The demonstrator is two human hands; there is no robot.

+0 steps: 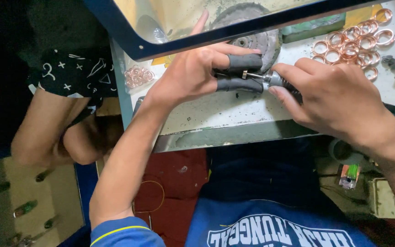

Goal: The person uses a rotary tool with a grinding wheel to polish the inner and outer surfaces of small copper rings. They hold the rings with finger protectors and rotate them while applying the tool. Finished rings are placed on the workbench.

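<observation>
Ring (244, 74) in left hand (193, 75); right hand (332, 98) grips rotary tool (277, 80).

Your left hand (193, 73) reaches forward with two sleeved fingers (241, 73) pinched together, while your right hand (334, 96) curls closed opposite, fingertips nearly meeting.

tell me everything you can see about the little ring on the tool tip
The small copper-coloured metal ring sits threaded on the thin shaft of the grey handheld rotary tool, close to its chuck. It looks shiny and stands edge-on to the camera, so its opening is hidden. The left hand pinches it between two fingers in dark grey rubber finger sleeves, above and below it. The right hand grips the tool body. It hangs just over the stained white workbench.
</observation>
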